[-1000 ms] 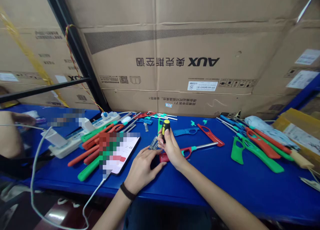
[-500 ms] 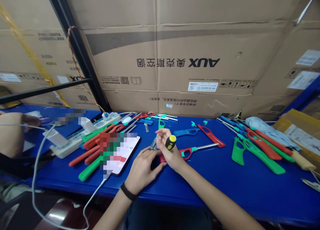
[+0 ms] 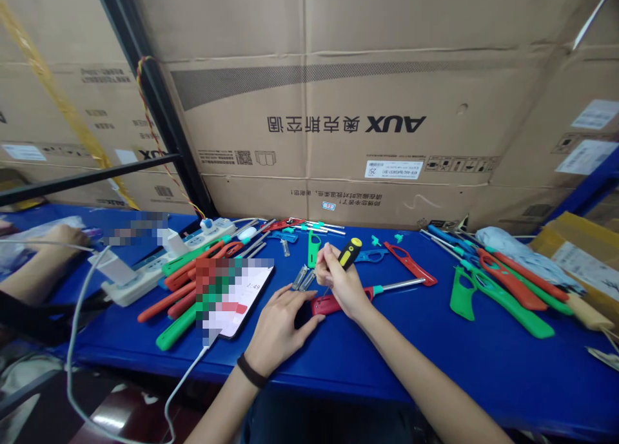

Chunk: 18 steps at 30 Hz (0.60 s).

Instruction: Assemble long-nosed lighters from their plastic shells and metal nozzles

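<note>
Right hand (image 3: 346,284) grips screwdriver (image 3: 350,254); red lighter (image 3: 325,305) beneath, left hand (image 3: 280,321) pinching end.

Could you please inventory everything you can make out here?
Table: one, blue, below
Screwdriver: one, black and yellow, centre
Held lighter: one, red, centre
Clear tubes: several, colourless, centre
Handle pieces: several, green, blue, red, centre back
Metal rods: several, silver, back
Other lighters: many, mixed, both sides
Phone: one, black, left
Power strip: one, white, left
Boxes: several, brown, behind
Bundle: one, pale blue, right
Co-worker's arm: one, bare, far left
Wristband: one, black, left wrist
Left hand: one, bare, on held lighter
Right hand: one, bare, on screwdriver
</note>
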Motion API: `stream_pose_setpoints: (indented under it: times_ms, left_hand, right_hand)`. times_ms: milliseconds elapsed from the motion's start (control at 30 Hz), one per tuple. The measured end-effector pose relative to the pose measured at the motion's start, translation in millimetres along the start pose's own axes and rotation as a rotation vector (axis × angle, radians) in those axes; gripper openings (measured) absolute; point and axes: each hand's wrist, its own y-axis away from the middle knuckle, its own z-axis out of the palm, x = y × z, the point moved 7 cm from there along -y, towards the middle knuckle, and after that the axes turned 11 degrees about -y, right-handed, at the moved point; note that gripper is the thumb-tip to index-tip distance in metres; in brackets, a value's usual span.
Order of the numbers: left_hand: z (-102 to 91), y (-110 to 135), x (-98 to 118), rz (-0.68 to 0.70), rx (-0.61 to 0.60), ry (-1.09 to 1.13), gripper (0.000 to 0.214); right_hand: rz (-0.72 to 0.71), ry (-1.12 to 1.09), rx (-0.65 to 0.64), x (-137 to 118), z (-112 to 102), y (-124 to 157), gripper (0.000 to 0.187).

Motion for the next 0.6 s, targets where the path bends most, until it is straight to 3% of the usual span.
stream_pose_setpoints:
  times_ms: [600]
  left_hand:
    - [-1.7,-1.3,1.4,0.005,0.009,-0.011,0.024]
  right_hand:
    - [0.011,0.203,-0.028,13.2,4.5,0.6,0.042]
